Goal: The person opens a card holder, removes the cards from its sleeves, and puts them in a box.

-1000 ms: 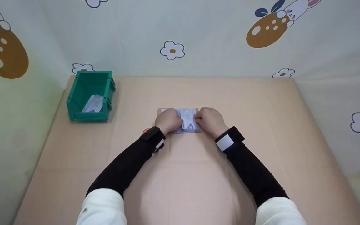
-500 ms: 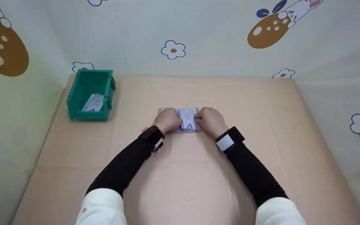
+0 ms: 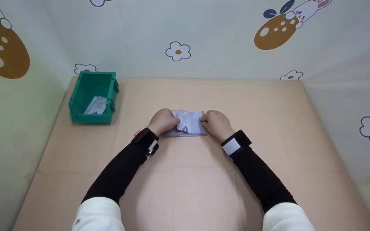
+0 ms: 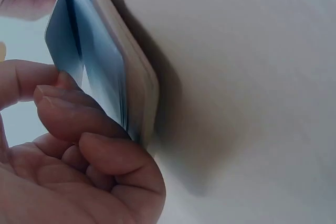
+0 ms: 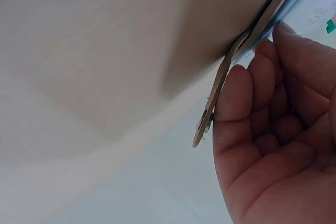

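Observation:
A card holder (image 3: 198, 125) with a brown cover and clear plastic sleeves lies opened out on the table between both hands. My left hand (image 3: 163, 122) pinches a pale card-bearing sleeve (image 3: 183, 122) that stands tilted over the holder's middle. Seen from the left wrist, thumb and fingers curl at the edges of the bluish leaves (image 4: 105, 61), above the rounded cover (image 4: 149, 90). My right hand (image 3: 217, 124) grips the holder's right edge. In the right wrist view its thumb lies on a sleeve with a card (image 5: 310, 17) lettered "VIP", fingers against the brown cover (image 5: 214, 98).
A green plastic bin (image 3: 92, 118) stands at the table's back left, with pale cards (image 3: 97, 105) inside. Beige cloth covers the table (image 3: 252, 99). Patterned curtains (image 3: 223, 57) rise behind it and along both sides.
My left hand has shifted left, bringing the pinched sleeve over from the right side to the holder's middle, now tilted. The right hand keeps its grip in the same place.

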`<state>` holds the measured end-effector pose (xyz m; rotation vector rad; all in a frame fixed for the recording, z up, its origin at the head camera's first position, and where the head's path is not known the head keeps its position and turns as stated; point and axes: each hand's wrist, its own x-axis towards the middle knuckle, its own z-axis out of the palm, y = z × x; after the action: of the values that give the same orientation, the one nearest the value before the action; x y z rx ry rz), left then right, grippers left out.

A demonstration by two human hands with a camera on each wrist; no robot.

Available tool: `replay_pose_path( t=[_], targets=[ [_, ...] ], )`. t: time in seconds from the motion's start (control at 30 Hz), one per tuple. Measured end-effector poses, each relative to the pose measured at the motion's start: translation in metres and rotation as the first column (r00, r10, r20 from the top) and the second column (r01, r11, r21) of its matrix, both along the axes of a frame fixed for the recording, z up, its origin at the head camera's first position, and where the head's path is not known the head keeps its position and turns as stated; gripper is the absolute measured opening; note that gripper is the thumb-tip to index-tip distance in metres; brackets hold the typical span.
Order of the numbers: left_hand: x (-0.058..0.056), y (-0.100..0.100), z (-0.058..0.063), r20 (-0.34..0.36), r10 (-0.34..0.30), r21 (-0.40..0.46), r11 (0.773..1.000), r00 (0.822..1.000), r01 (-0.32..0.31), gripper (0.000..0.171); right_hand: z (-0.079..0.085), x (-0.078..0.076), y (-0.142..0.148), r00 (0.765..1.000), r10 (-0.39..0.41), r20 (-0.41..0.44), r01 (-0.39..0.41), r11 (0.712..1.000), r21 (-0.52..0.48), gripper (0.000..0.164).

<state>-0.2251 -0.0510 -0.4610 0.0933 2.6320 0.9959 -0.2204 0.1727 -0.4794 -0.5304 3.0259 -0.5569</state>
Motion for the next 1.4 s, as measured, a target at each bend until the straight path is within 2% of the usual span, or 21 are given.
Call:
replay_pose_path(
  t=[0.3,0.53,0.97,1.1,1.27,1.4],
  targets=[
    [0.002,-0.012,0.008,0.005,0.025,0.004,1.000,1.000,-0.025,0.026,-0.001,0.000,0.001,1.000,-0.001,-0.024,0.002,1.000,0.006,0.016],
    [0.002,-0.019,0.016,0.039,0.038,0.044,0.998,0.999,-0.039,0.027,0.002,0.000,0.000,0.999,0.023,-0.027,-0.022,1.000,0.023,0.017],
    [0.001,-0.035,0.029,0.041,0.076,0.100,0.992,0.996,-0.080,0.027,0.001,0.000,0.000,0.999,0.020,-0.025,-0.019,1.000,0.022,0.016],
    [-0.001,-0.047,0.037,0.052,0.106,0.111,0.988,0.993,-0.111,0.024,0.001,0.001,0.000,1.000,0.016,-0.023,-0.016,1.000,0.018,0.016],
    [-0.005,-0.070,0.054,0.066,0.158,0.131,0.978,0.985,-0.165,0.016,0.000,0.001,0.000,1.000,0.017,-0.025,-0.017,1.000,0.009,0.016],
    [-0.004,-0.093,0.072,0.038,0.215,0.126,0.968,0.976,-0.218,0.022,0.000,0.001,-0.001,1.000,0.017,-0.026,-0.017,1.000,0.000,0.017]
  ],
)
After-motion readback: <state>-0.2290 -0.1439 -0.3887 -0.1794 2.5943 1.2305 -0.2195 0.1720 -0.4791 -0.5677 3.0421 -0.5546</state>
